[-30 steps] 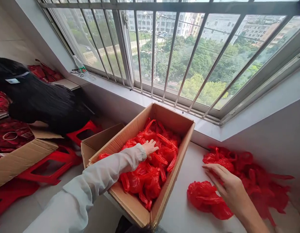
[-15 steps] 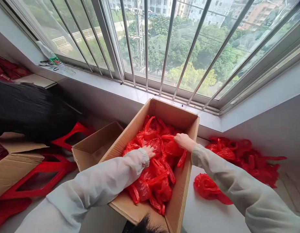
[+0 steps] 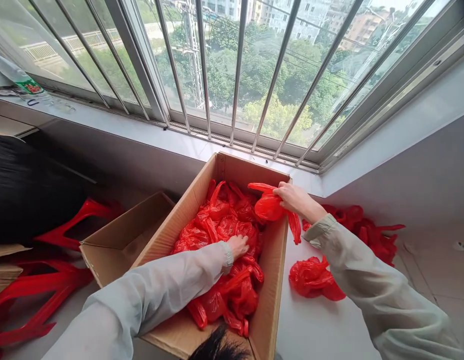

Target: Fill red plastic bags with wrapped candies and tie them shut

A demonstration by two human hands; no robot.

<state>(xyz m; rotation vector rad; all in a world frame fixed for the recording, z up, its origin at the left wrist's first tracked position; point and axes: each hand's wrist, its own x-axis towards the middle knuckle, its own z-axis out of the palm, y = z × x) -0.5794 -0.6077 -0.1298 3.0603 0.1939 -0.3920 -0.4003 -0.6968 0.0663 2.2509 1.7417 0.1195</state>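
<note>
An open cardboard box [image 3: 271,280] stands on the white tabletop [image 3: 314,330], filled with several red plastic bags [image 3: 220,225]. My left hand [image 3: 238,245] reaches into the box, its fingers curled down among the bags; what they hold is hidden. My right hand [image 3: 297,199] is closed on one red bag [image 3: 270,206], lifted above the box's right rim. Both arms wear pale sleeves.
A pile of red bags [image 3: 367,232] lies on the table right of the box, with one separate bag [image 3: 314,279] nearer me. A second cardboard box [image 3: 121,240] sits to the left. Another person's dark hair [image 3: 25,192], red plastic stools [image 3: 40,295], barred window [image 3: 232,70] behind.
My right hand went from the table into the box, then rose with a red bag toward the right rim. My left hand stayed in the box. The view shifted right and downward.
</note>
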